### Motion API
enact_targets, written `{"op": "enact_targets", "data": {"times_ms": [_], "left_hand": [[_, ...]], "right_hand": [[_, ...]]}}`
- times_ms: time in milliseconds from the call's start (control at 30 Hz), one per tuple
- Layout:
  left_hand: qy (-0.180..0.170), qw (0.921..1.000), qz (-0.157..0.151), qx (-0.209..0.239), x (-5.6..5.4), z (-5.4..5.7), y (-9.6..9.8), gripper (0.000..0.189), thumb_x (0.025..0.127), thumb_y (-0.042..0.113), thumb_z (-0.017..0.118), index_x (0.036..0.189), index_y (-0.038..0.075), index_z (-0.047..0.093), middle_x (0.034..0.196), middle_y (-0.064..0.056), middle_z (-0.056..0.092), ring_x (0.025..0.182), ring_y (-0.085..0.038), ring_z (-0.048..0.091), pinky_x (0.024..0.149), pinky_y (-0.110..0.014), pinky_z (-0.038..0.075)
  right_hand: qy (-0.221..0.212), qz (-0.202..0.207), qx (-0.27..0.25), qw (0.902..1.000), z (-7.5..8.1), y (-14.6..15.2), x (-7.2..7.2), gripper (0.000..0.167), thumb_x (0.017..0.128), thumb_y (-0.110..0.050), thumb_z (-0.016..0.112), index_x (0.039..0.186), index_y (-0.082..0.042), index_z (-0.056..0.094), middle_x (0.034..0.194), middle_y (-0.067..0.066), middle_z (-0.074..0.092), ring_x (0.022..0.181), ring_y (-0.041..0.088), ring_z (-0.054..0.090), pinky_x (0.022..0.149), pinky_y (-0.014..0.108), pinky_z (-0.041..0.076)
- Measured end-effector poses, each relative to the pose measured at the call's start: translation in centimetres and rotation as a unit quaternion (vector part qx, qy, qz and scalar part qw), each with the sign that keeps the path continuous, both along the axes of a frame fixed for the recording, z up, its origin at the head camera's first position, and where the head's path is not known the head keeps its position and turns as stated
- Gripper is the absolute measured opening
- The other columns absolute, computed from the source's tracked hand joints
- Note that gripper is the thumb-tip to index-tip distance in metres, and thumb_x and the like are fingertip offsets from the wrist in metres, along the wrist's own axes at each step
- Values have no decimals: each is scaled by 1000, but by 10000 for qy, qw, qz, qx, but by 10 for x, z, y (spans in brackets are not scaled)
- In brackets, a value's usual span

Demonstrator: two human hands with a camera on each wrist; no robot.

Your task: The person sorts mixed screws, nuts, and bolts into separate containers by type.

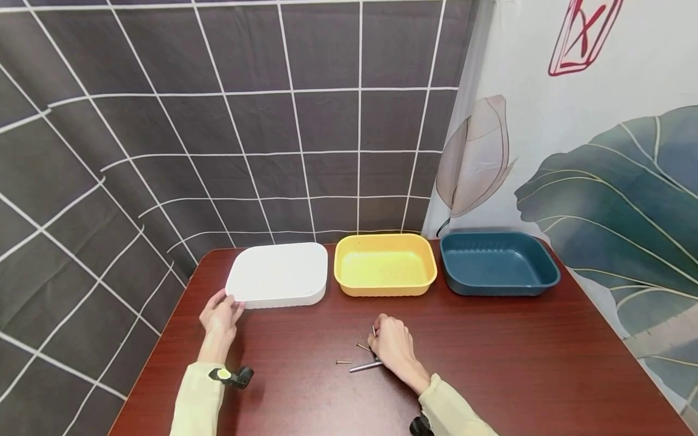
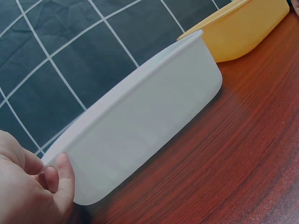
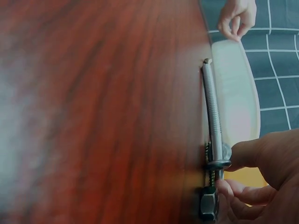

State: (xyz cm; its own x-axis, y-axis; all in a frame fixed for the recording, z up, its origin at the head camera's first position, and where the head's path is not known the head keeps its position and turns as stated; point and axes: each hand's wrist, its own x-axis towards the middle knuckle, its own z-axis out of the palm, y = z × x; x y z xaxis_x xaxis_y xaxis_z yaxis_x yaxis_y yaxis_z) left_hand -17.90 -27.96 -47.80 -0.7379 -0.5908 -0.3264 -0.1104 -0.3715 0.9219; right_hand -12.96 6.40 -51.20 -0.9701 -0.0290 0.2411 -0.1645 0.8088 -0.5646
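My left hand pinches the near left corner of the white bin; in the left wrist view its thumb and fingers are at the rim. Over the middle of the table, my right hand has its fingers curled down, with a thin metal screw showing at the fingertips. Just below that hand lies a long silver bolt, with a washer and a hex nut near it in the right wrist view. Two small screws, one left and one nearer the hand, lie beside the bolt.
A yellow bin stands right of the white one, and a dark blue bin stands farther right. All three line the back of the brown table. A grid-patterned cloth hangs behind and to the left.
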Motion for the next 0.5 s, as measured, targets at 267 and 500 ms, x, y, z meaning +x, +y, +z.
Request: {"op": "enact_targets", "data": {"times_ms": [267,500], "left_hand": [[32,10000,-28,-41,2,2,1,48,97,-5,50,144,-3,43,89,-3,51,67,-5,58,76,-20,60],[67,10000,-29,-16,2,1,0,48,97,-4,50,145,-3,43,88,-2,52,67,-6,58,76,-20,60]], "right_hand": [[-165,71,-87,9998,1,0,-5,14,65,-2,71,75,-7,63,66,1,59,59,27,60,48,42,53],[-82,232,-701,9972,7,5,-10,14,66,1,71,75,-8,66,62,-7,60,60,15,59,56,39,55]]}}
